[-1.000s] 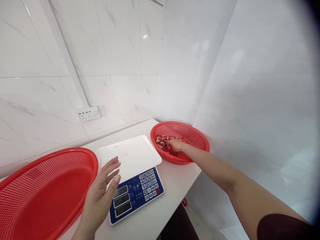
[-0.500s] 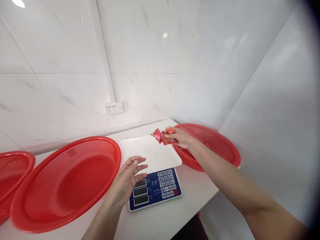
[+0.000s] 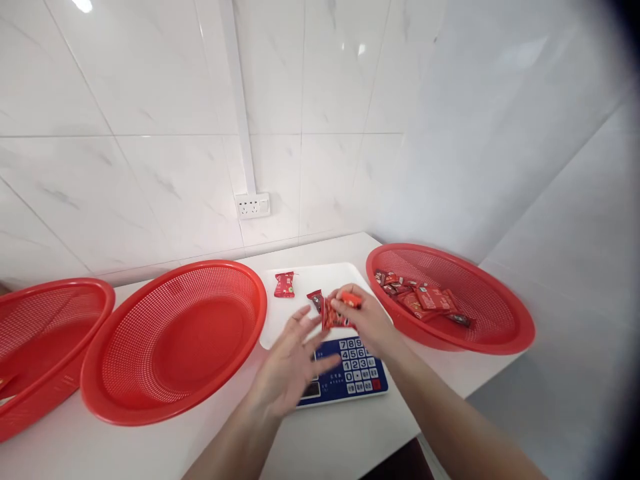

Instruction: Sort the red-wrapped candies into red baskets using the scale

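My right hand [image 3: 367, 320] is closed on several red snack packets [image 3: 337, 316] above the white pan [image 3: 340, 273] of a weighing scale. A dark red packet [image 3: 316, 299] shows at the left of this bunch; whether it lies on the pan or is held, I cannot tell. Farther back, a red wrapped packet [image 3: 285, 285] rests on the pan. My left hand [image 3: 290, 363] is open, fingers spread and slightly blurred, close to the held packets. It hides part of the blue keypad panel [image 3: 360, 370] of the scale.
To the right, a red basket [image 3: 505, 333] holds a heap of red packets [image 3: 430, 300]. Left of the scale stands a wide red basket [image 3: 200, 333]. Another red basket [image 3: 50, 360] is at the far left. A socket [image 3: 253, 206] is on the tiled wall behind.
A red packet now lies on the pan. My left hand has moved closer to my right hand, which is lower over the scale. The view has shifted, showing the right basket's packets.
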The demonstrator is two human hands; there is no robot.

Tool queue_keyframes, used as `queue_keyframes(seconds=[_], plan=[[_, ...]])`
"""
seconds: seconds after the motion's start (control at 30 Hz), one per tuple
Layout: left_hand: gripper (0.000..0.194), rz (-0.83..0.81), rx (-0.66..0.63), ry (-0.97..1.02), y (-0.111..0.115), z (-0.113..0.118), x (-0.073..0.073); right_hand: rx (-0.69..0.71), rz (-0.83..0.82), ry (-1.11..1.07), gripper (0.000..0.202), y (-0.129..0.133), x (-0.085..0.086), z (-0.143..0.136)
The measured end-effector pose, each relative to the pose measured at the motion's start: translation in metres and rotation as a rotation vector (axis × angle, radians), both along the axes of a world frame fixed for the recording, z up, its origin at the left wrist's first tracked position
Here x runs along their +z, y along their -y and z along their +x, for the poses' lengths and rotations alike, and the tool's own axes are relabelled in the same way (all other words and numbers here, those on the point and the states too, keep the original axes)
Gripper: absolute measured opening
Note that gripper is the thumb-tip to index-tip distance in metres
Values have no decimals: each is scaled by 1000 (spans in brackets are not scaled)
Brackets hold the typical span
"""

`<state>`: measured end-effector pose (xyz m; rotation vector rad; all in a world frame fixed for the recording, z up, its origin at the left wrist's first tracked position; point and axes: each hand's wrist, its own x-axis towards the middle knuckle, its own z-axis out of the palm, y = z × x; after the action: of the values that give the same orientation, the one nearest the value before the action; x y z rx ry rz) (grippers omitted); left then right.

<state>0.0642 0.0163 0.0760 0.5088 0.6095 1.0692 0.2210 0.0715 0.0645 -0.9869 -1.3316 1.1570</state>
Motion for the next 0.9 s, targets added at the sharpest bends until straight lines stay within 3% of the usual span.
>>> queue_keyframes(seconds=[0.1,0.27,0.4,0.5,0.6,0.7,0.8,0.9], plan=[[33,-38,-182,65,9,17,-8,-33,111,198,19,34,-17,-12],[29,-80,-209,95,15,29,-17,-182,300,348,26,64,-27,-5],[32,-81,-208,-11,15,26,-12,-384,299,350,31,64,-23,18],[22,25,-153,-92,13,9,1,-459,215,464,34,43,-24,36],[19,183,-131,-52,13,-19,15,-377,166,736,38,13,-26,44],[17,390,-147,88,19,-49,26,-297,220,970,48,-9,-23,37],[12,569,-123,231,30,-69,33,-132,307,1057,52,-26,-15,14],[15,582,-21,290,38,-78,38,79,371,1155,48,-46,-10,-17]])
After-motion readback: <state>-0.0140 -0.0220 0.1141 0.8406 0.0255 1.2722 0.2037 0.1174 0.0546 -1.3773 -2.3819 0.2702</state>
